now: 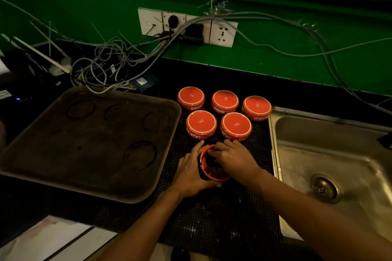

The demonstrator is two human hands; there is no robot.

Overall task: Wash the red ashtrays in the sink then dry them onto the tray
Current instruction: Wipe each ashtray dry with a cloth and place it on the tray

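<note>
1. I am standing at a dark counter with a sixth red ashtray (214, 167) between my hands, mouth up, on the black mesh mat (222, 218) that lies between the tray (63, 171) and the sink (331, 154).
2. My left hand (191, 174) is wrapping around the ashtray's left and near wall, thumb at the near side and fingers curling along the far rim, so it is clamped on the ashtray.
3. My right hand (233, 159) is reaching over the open mouth with fingertips dipping inside; I cannot tell whether they are gripping anything or just pressing against the dark inside.
4. Five upturned ashtrays (224, 112) are sitting base-up on the mat just beyond my hands, three behind and two in front, close together but not stacked.
5. The tray is lying to the left, bare except for dark ring marks; the sink basin to the right is holding no ashtray.
6. Judging by the glazed look and thick wall, this piece is likely ceramic: stiff, fairly heavy for its size, breakable if knocked on the steel sink edge, and slippery once wet.
7. I am thinking the safest hold is around the outer wall with a thumb hooked over the rim, not by the rim alone.
</note>
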